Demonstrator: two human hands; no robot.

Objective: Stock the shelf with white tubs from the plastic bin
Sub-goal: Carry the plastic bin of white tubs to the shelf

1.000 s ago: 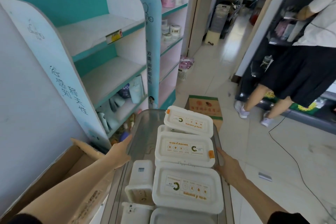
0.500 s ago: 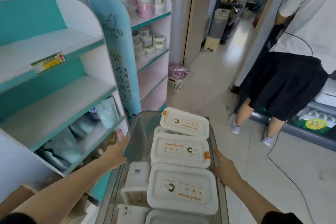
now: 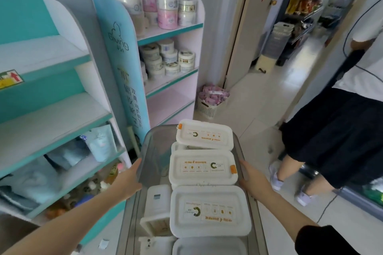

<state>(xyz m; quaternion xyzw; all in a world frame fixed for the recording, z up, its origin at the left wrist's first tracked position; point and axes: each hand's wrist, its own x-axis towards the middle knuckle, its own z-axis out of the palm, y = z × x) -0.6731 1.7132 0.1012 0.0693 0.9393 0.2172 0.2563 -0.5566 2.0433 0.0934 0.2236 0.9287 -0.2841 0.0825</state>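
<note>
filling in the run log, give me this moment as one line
phase: carrying | left hand: on plastic bin | right hand: on bin | white tubs: in bin

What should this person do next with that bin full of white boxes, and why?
Probably set the clear plastic bin down beside the teal shelf unit. The left hand and right hand both grip its sides, so neither can lift a white rectangular tub yet.
</note>
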